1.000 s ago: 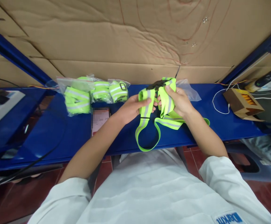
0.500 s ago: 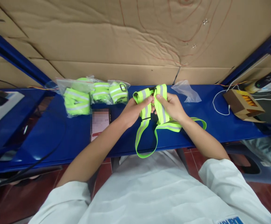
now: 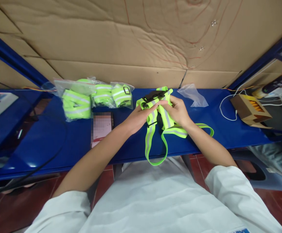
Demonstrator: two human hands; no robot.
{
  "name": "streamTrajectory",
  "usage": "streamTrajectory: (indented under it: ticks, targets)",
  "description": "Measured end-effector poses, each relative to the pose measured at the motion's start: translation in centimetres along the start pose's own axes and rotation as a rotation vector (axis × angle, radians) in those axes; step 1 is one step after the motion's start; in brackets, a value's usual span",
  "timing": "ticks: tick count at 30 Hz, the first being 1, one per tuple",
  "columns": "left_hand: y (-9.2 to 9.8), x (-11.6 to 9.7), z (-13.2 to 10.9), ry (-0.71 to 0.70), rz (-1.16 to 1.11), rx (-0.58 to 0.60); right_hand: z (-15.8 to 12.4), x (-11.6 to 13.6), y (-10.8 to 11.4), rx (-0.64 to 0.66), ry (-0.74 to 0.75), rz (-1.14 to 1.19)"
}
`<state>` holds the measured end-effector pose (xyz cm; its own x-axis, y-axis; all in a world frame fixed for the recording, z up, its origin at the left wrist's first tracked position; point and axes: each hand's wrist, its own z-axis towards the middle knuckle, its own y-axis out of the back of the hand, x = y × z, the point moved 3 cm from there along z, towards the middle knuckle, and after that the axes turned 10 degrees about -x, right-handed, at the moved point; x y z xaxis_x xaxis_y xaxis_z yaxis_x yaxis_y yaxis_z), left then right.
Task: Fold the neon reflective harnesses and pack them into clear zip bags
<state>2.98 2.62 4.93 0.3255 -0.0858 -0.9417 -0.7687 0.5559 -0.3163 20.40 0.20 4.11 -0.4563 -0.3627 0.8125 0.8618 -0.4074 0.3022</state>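
Observation:
Both my hands hold a folded neon-yellow reflective strap (image 3: 166, 118) with a grey stripe, just above the blue table. My left hand (image 3: 141, 116) is closed round its left folds, thumb stretched across toward the other hand. On the right side my right hand (image 3: 178, 111) grips the other folds, its fingers partly hidden behind the strap. Black buckle parts (image 3: 155, 95) show on top of the bundle. One loop of strap hangs down past the table's front edge, and another length lies under my right forearm.
Bagged neon straps (image 3: 76, 104) lie at the back left, with a phone-like device (image 3: 102, 127) in front of them. A clear plastic bag (image 3: 194, 95) is at the back right. Farther right are a white cable (image 3: 225, 115) and an open cardboard box (image 3: 248, 111). Cardboard (image 3: 107, 38) walls the back.
My hands have come together, bringing the two folded parts of the strap against each other. The black buckle parts have turned up into view on top. The hanging loop has shifted slightly right.

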Motion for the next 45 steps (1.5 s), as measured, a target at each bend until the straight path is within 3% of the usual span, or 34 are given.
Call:
streamTrajectory:
  ticks: [2, 5, 12, 16, 20, 21, 22, 25, 26, 27, 29, 32, 36, 40, 45]
  targets:
    - [-0.1, 0.0, -0.1, -0.001, 0.013, -0.007, 0.1, 0.2, 0.3, -0.054, 0.049, -0.081]
    - [-0.2, 0.0, -0.1, 0.036, -0.016, -0.014, 0.1, 0.7, -0.1, -0.002, 0.059, -0.022]
    - [0.8, -1.2, 0.2, -0.07, -0.099, -0.075, -1.0, 0.2, -2.6, 0.202, -0.29, 0.371]
    - [1.3, -0.9, 0.4, -0.017, -0.019, -0.033, -1.3, -0.2, -2.7, 0.311, -0.141, 0.209]
    - [1.8, -0.4, 0.6, 0.023, -0.029, -0.076, -1.0, 0.4, -0.9, 0.565, 0.105, -0.153]
    - [1.8, -0.3, 0.6, 0.028, -0.044, -0.076, -0.7, 0.8, -0.1, 0.57, 0.162, -0.22]
    - [1.7, -0.3, 0.6, 0.032, -0.059, -0.067, -0.3, 1.4, 0.8, 0.493, 0.216, -0.257]
    - [1.3, -0.1, 0.2, 0.072, -0.059, 0.005, 0.9, 3.1, 3.8, 0.048, 0.327, -0.206]
    - [1.0, 0.2, 0.1, 0.096, -0.034, 0.047, 1.1, 3.5, 4.3, -0.014, 0.345, -0.162]
    - [0.8, 0.5, -0.1, 0.118, 0.0, 0.085, 1.1, 3.8, 4.4, 0.013, 0.351, -0.125]
    - [0.4, 1.3, -0.4, 0.133, 0.06, 0.104, 0.7, 4.2, 3.8, 0.205, 0.343, -0.098]
    - [0.5, 2.1, -0.4, 0.14, 0.092, 0.026, 0.0, 4.4, 2.9, 0.352, 0.342, -0.175]
    - [0.5, 1.7, -0.4, 0.154, 0.162, 0.068, -0.3, 4.4, 2.4, 0.317, 0.345, -0.239]
    - [-0.2, 0.4, -0.5, 0.079, 0.279, 0.118, -0.2, 4.3, 2.7, 0.155, 0.279, -0.263]
    - [-0.8, 0.6, -0.6, 0.181, 0.224, 0.134, 0.0, 4.3, 3.2, 0.082, 0.207, -0.25]
